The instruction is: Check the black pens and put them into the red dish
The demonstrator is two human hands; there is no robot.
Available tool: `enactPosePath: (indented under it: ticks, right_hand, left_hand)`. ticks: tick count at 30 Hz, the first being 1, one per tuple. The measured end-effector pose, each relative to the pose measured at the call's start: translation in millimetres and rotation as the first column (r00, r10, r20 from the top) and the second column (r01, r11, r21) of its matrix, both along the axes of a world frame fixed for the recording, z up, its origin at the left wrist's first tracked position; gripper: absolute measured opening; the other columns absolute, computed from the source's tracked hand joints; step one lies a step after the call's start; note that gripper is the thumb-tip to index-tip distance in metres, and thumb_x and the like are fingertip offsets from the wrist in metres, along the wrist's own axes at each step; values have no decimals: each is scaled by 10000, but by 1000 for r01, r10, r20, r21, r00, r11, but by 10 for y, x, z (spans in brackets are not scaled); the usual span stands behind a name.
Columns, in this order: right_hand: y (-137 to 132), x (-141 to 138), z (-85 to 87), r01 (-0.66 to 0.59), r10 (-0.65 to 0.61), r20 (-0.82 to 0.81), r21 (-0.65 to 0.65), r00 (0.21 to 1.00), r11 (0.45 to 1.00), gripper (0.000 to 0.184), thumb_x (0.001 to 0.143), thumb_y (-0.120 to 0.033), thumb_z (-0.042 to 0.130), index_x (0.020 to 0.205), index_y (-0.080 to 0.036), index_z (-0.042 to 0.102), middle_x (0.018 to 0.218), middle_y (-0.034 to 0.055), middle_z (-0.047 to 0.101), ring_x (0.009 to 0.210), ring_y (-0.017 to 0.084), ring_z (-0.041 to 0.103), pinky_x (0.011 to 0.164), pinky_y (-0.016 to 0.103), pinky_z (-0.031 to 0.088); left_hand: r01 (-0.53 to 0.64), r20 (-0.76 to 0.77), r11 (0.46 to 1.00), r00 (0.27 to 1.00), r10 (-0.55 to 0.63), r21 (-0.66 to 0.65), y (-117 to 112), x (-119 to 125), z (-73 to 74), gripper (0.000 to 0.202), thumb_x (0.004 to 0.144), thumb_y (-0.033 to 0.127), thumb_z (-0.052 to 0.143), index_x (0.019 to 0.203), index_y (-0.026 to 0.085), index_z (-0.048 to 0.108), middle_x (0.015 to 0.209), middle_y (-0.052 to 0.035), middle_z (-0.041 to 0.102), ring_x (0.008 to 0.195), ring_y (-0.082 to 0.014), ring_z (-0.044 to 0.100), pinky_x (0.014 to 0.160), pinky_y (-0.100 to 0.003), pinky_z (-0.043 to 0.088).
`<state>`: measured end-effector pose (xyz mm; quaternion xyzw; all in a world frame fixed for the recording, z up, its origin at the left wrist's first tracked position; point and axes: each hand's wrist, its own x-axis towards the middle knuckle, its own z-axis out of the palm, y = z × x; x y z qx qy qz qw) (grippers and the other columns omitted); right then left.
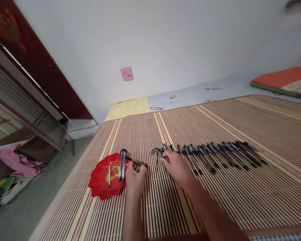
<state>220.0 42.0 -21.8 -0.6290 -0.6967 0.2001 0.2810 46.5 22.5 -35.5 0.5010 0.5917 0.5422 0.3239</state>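
Note:
My left hand [135,177] is closed in a pinch around a black pen [138,161], which lies slantwise across the fingers beside the red plate. My right hand [177,166] has its fingers pinched together at the left end of a long row of black pens [215,155]; what is between the fingertips is hidden. Just left of those fingertips lies a small black pen cap [154,150]. The red scalloped plate [97,179] carries two clear pens [122,167] with dark caps and a thin white refill [109,177].
A striped bamboo mat [155,207] covers the bed under everything. Behind it are a patterned sheet [183,97] and a white wall with a pink note [126,73]. Folded orange bedding [281,78] lies far right. On the left are a dark red door [45,67] and a cardboard box [37,149].

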Motion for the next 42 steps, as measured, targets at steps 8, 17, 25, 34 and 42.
enactPosePath:
  ticks: [8, 17, 25, 34, 42]
  right_hand:
    - [249, -449, -29, 63, -11, 278, -178, 961, 982, 184, 831, -224, 625, 916, -108, 739, 945, 234, 751, 932, 327, 723, 771, 354, 489]
    - [251, -402, -180, 174, -139, 236, -136, 962, 975, 137, 797, -199, 597, 744, -128, 702, 805, 192, 745, 765, 284, 722, 629, 303, 450]
    - [-70, -62, -81, 90, -45, -336, 118, 941, 989, 220, 854, -392, 572, 716, -224, 604, 577, 9, 639, 560, 195, 640, 536, 271, 462]
    - [-354, 163, 270, 248, -45, -755, 158, 654, 956, 238, 802, -373, 700, 948, -193, 647, 857, 72, 747, 766, 206, 734, 735, 318, 593]
    - [-314, 247, 322, 287, -25, -855, 147, 519, 947, 234, 803, -349, 719, 956, -179, 667, 916, 88, 763, 807, 201, 730, 781, 326, 595]
  left_hand:
    - [35, -9, 998, 999, -35, 42, 21, -75, 32, 108, 697, 179, 551, 802, 199, 543, 636, 39, 552, 565, -128, 519, 538, -223, 383]
    - [35, 46, 999, 998, -36, 5, -3, -103, 20, 97, 713, 240, 558, 802, 203, 565, 673, 16, 577, 599, -146, 526, 566, -240, 397]
    - [215, 27, 977, 976, -214, -19, 10, -14, -94, 40, 709, 175, 586, 742, 194, 600, 674, 3, 609, 640, -156, 568, 595, -237, 424]
    - [441, -54, 894, 894, -446, -79, -41, 158, -54, 133, 721, 151, 530, 747, 194, 654, 686, 5, 589, 662, -165, 516, 621, -252, 371]
    - [479, -72, 869, 869, -489, -125, -74, 207, -20, 156, 742, 188, 587, 825, 205, 718, 777, -25, 671, 743, -196, 596, 682, -261, 435]
